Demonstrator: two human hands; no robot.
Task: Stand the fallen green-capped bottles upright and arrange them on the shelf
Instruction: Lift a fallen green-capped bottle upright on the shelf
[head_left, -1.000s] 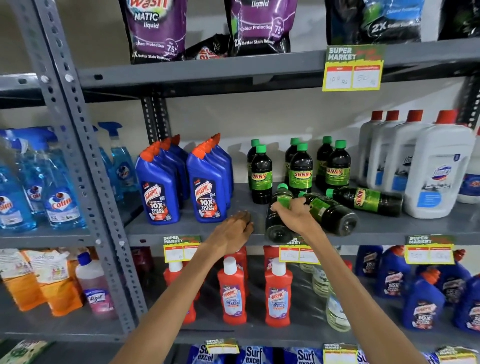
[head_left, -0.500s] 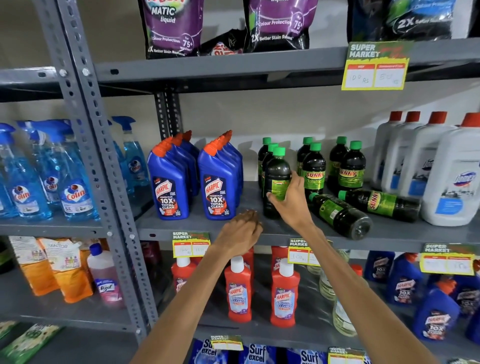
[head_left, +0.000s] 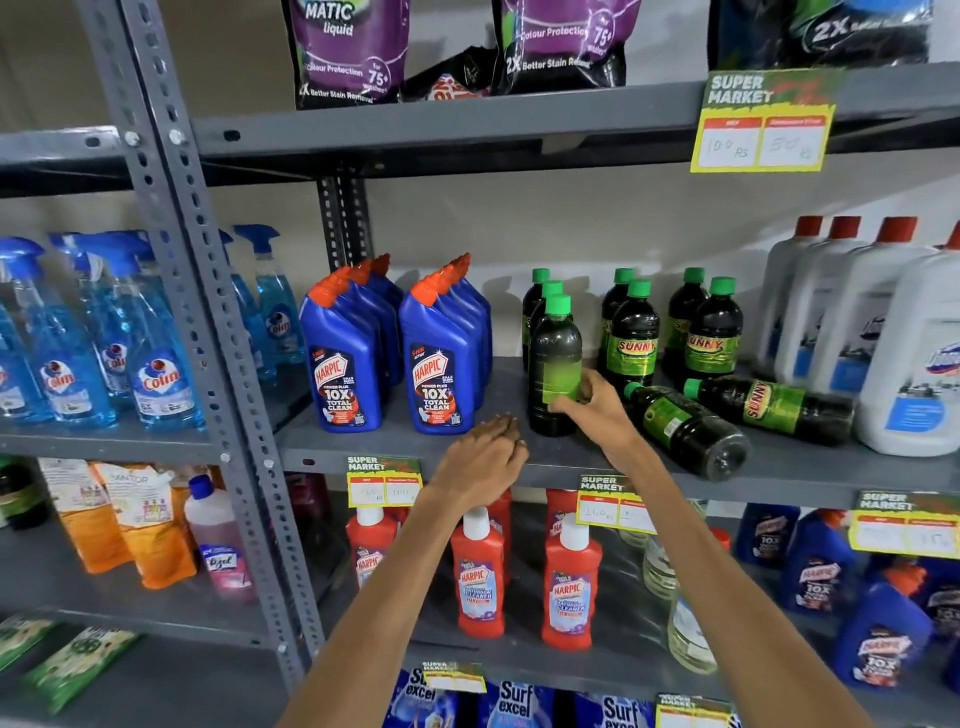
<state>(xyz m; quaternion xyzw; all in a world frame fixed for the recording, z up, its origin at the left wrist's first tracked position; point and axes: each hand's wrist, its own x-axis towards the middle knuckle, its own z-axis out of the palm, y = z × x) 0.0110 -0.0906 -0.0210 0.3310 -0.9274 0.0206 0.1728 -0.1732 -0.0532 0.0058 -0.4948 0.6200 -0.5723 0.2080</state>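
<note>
A dark bottle with a green cap (head_left: 554, 364) stands upright at the front of the grey middle shelf (head_left: 810, 473). My right hand (head_left: 592, 410) grips its lower label from the right. Two more green-capped bottles lie on their sides to the right: one (head_left: 685, 426) points its base toward the shelf edge, the other (head_left: 774, 410) lies behind it, cap to the left. Several green-capped bottles (head_left: 631, 338) stand upright in rows behind. My left hand (head_left: 485, 457) rests palm down on the shelf's front edge, fingers together, holding nothing.
Blue Harpic bottles (head_left: 439, 364) stand left of the held bottle. Large white bottles with red caps (head_left: 919, 364) crowd the right end. Blue spray bottles (head_left: 156, 353) fill the left bay beyond the upright post (head_left: 208, 312). Red Harpic bottles (head_left: 478, 571) and price tags (head_left: 384, 480) sit below.
My right hand has lifted one fallen bottle from lying to standing upright at the front of the left row. My left hand stayed on the shelf edge.
</note>
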